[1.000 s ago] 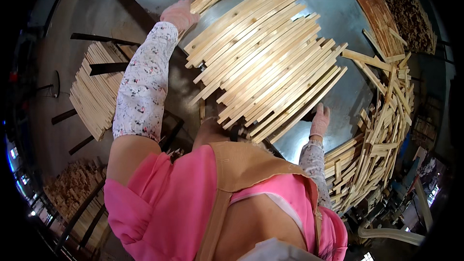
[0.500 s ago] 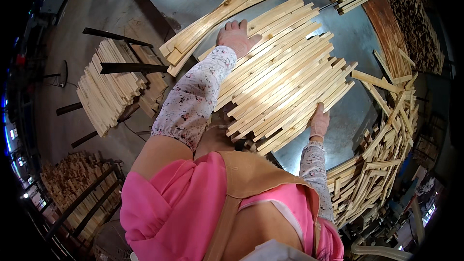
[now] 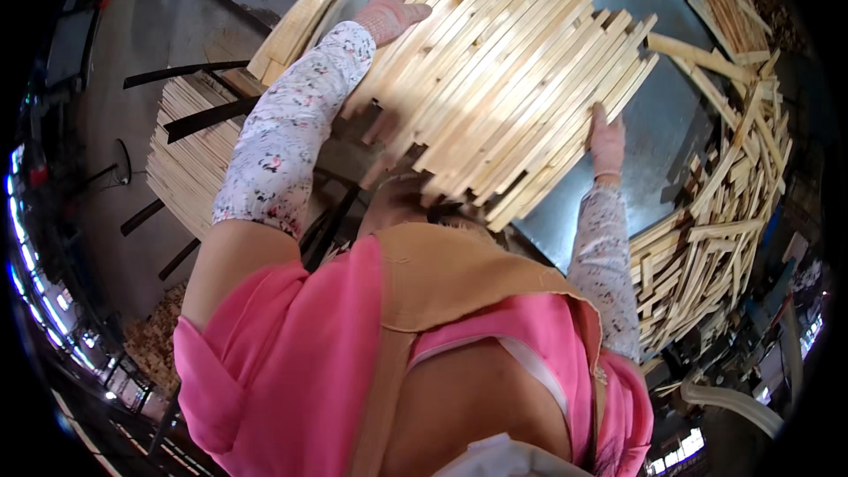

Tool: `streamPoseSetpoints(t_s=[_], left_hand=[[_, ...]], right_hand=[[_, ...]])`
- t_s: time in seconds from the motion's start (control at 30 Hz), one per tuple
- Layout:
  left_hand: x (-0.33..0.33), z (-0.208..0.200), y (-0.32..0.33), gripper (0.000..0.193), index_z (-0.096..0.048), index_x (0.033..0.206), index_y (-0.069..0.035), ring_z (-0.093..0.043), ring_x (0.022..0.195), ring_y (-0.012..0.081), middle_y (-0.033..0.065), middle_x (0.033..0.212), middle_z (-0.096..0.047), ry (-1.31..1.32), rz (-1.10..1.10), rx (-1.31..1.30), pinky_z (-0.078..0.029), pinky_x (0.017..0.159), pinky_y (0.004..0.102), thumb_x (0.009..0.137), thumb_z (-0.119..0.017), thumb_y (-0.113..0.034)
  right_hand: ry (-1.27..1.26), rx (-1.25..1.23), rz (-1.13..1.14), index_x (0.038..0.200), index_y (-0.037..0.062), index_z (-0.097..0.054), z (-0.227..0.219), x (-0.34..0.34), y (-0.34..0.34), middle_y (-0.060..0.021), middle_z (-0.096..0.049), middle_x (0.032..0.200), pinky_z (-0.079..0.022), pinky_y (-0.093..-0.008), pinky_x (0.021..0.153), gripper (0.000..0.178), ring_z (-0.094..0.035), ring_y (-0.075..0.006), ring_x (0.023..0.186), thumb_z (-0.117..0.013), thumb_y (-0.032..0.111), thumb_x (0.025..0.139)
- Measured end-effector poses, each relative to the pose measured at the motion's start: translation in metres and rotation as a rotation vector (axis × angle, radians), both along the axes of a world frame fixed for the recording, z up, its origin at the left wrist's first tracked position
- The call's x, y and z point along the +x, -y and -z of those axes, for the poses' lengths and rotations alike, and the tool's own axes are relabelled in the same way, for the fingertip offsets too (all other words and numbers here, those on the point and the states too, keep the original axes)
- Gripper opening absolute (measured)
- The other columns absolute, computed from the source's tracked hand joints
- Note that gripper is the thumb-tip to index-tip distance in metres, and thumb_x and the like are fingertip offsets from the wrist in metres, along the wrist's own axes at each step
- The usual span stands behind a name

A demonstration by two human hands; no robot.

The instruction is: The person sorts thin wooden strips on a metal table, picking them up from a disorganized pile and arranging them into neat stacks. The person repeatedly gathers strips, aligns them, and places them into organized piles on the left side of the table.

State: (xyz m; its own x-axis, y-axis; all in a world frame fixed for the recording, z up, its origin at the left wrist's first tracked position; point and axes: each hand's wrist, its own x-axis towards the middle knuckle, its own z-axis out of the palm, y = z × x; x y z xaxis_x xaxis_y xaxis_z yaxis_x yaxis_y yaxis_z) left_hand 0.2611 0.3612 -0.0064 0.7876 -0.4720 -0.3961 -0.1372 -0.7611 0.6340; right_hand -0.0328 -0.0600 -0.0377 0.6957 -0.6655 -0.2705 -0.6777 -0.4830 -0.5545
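Note:
A wide bundle of pale wooden slats [image 3: 521, 79] lies across a grey metal table [image 3: 658, 137], slanting from lower left to upper right. My left hand [image 3: 389, 13], in a pinkish glove, presses flat on the bundle's upper left side. At the bundle's lower right edge my right hand [image 3: 608, 141], also gloved, is pressed against the slat ends. Both arms wear floral sleeves, and a pink top with a tan apron fills the lower picture.
A loose heap of short wooden slats [image 3: 715, 230] lies at the right. A neat stack of slats [image 3: 190, 168] with black bars across it sits at the left. Long boards [image 3: 309, 9] lean at the upper left. Small wood offcuts [image 3: 155, 344] lie on the floor lower left.
My left hand has slid down and right along the bundle's upper side, and the right hand has risen against its lower edge; the slats sit closer together and nearer to me.

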Motion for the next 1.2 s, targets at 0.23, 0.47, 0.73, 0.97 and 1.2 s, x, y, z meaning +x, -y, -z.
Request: streamPoseSetpoints(t_s=[0.23, 0.47, 0.73, 0.97, 1.2], left_hand=[[-0.050, 0.017, 0.023, 0.078, -0.067, 0.148, -0.009, -0.049, 0.147, 0.0440, 0.0285, 0.159, -0.051, 0.339, 0.165, 0.152, -0.038, 0.124, 0.0468, 0.094, -0.067, -0.065], [-0.085, 0.044, 0.094, 0.098, -0.044, 0.161, 0.007, -0.036, 0.159, 0.0389, 0.0260, 0.169, -0.042, 0.122, -0.328, -0.310, -0.031, 0.130, 0.0449, 0.092, -0.079, -0.054], [-0.091, -0.005, 0.106, 0.093, -0.038, 0.161, 0.007, -0.064, 0.131, 0.0280, 0.0229, 0.145, -0.065, -0.246, -0.276, -0.424, -0.048, 0.116, 0.0360, 0.088, -0.086, -0.023], [-0.099, -0.019, 0.103, 0.091, -0.040, 0.163, 0.003, -0.060, 0.136, 0.0282, 0.0179, 0.151, -0.061, -0.209, -0.234, -0.576, -0.046, 0.119, 0.0384, 0.089, -0.085, -0.028], [-0.068, -0.131, 0.131, 0.077, -0.053, 0.152, -0.001, -0.069, 0.125, 0.0237, 0.0166, 0.144, -0.068, -0.045, -0.137, -0.883, -0.055, 0.109, 0.0397, 0.092, -0.083, -0.037]], right_hand=[[-0.228, 0.187, 0.097, 0.156, 0.0017, -0.056, -0.037, 0.011, 0.084, -0.0304, -0.061, 0.148, -0.046, -0.0480, 0.116, 0.092, -0.061, -0.0466, 0.136, -0.062, 0.071, 0.096], [0.090, 0.314, 0.151, 0.154, -0.0031, -0.051, -0.045, -0.001, 0.066, -0.0247, -0.065, 0.144, -0.051, -0.0446, 0.110, 0.077, -0.066, -0.0373, 0.126, -0.079, 0.037, 0.095], [0.302, 0.712, 0.102, 0.154, -0.0055, -0.046, -0.014, -0.023, 0.105, -0.0211, -0.069, 0.137, -0.056, -0.0393, 0.107, 0.073, -0.069, -0.0303, 0.122, -0.083, 0.013, 0.092], [0.421, 0.736, 0.113, 0.152, -0.0058, -0.049, -0.062, -0.032, 0.109, -0.0188, -0.069, 0.138, -0.055, -0.0388, 0.108, 0.071, -0.069, -0.0286, 0.121, -0.080, 0.013, 0.091], [0.894, 0.706, 0.080, 0.146, -0.0008, -0.057, -0.200, -0.011, 0.127, -0.0108, -0.073, 0.121, -0.059, -0.0354, 0.091, 0.059, -0.072, -0.0232, 0.103, -0.079, 0.003, 0.091]])
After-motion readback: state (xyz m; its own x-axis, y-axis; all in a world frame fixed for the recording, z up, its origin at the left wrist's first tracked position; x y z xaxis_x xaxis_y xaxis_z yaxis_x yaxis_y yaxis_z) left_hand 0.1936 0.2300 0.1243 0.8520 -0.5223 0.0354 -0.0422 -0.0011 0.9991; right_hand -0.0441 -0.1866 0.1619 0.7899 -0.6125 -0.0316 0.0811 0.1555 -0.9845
